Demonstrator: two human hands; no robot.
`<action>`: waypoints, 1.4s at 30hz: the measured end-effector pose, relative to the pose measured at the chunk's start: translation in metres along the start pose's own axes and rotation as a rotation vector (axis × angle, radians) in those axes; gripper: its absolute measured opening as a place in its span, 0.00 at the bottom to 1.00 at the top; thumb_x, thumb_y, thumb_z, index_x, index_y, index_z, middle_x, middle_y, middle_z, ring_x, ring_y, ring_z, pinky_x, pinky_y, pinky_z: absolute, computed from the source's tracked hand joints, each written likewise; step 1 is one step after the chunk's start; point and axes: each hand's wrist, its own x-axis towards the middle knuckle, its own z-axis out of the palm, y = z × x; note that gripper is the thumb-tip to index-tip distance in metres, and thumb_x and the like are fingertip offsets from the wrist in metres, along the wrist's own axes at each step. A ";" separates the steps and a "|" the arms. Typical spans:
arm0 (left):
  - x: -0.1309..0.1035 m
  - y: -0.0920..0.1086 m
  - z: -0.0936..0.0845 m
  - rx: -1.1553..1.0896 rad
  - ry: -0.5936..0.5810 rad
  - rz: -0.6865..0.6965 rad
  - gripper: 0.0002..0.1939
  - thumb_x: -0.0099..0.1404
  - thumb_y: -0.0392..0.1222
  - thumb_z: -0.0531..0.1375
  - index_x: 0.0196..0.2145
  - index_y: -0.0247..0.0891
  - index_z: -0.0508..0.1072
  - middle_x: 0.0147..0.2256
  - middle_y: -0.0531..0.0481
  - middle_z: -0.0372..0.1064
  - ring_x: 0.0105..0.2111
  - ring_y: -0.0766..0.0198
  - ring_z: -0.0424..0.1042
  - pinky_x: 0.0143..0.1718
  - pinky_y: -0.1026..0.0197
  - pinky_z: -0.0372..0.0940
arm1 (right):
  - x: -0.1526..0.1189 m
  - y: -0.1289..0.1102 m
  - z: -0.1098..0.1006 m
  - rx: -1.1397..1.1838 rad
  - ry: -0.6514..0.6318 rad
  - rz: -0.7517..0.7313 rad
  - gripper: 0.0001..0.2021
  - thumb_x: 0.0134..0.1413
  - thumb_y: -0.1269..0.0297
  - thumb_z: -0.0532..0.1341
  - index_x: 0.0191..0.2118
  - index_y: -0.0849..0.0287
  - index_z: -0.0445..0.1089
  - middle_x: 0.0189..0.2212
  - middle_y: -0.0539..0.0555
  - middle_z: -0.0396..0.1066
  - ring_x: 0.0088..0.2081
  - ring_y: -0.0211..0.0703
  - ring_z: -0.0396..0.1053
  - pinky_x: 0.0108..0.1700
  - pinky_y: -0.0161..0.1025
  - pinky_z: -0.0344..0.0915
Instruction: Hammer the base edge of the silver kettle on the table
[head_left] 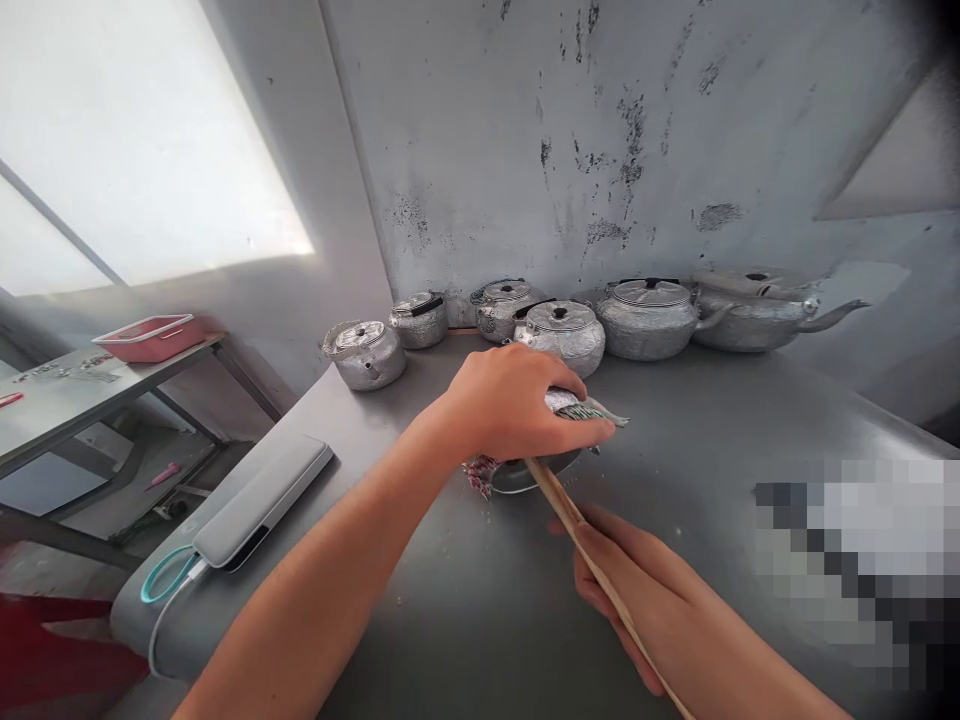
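My left hand [521, 405] is curled over a patterned cloth [581, 411] and a metal object beneath it, mostly hidden by the hand. A reddish part of the cloth [481, 475] shows at the left of a dark, rounded metal piece [517, 478]. My right hand [619, 570] is wrapped round a long wooden stick [562, 503]. The far end of the stick meets the metal piece under my left hand.
Several silver kettles [649, 320] line the back of the grey table [465, 620]. On the left lie a grey power bank [262, 500] and its turquoise cable [166, 575]. Beyond is a side table with a pink basket [154, 340]. A blurred patch covers the right.
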 end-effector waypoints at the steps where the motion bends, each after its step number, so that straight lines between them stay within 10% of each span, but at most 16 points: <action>1: 0.000 0.000 0.000 -0.001 -0.005 0.008 0.21 0.66 0.64 0.58 0.47 0.52 0.81 0.50 0.58 0.78 0.51 0.54 0.74 0.52 0.53 0.65 | 0.000 -0.002 -0.002 -0.020 0.037 -0.033 0.19 0.70 0.47 0.46 0.35 0.53 0.63 0.28 0.47 0.57 0.27 0.39 0.54 0.27 0.34 0.58; 7: -0.002 0.006 -0.003 0.005 -0.033 0.042 0.19 0.66 0.62 0.60 0.46 0.51 0.81 0.51 0.60 0.78 0.53 0.54 0.73 0.53 0.53 0.66 | -0.003 -0.009 -0.010 0.039 -0.024 -0.034 0.14 0.66 0.53 0.50 0.33 0.54 0.63 0.24 0.48 0.66 0.26 0.40 0.65 0.30 0.36 0.65; 12: -0.002 0.009 -0.003 0.014 -0.030 0.049 0.19 0.66 0.61 0.60 0.45 0.50 0.81 0.51 0.59 0.78 0.52 0.53 0.73 0.53 0.53 0.66 | -0.003 -0.007 -0.008 -0.014 0.002 0.025 0.11 0.65 0.51 0.52 0.43 0.52 0.63 0.12 0.39 0.55 0.14 0.37 0.54 0.19 0.34 0.59; 42: -0.002 0.013 -0.001 0.029 -0.037 0.051 0.20 0.65 0.62 0.60 0.45 0.50 0.81 0.51 0.60 0.78 0.53 0.52 0.73 0.52 0.52 0.67 | 0.001 -0.003 0.003 0.083 -0.028 0.072 0.25 0.70 0.42 0.43 0.32 0.55 0.64 0.17 0.41 0.57 0.12 0.29 0.51 0.12 0.29 0.53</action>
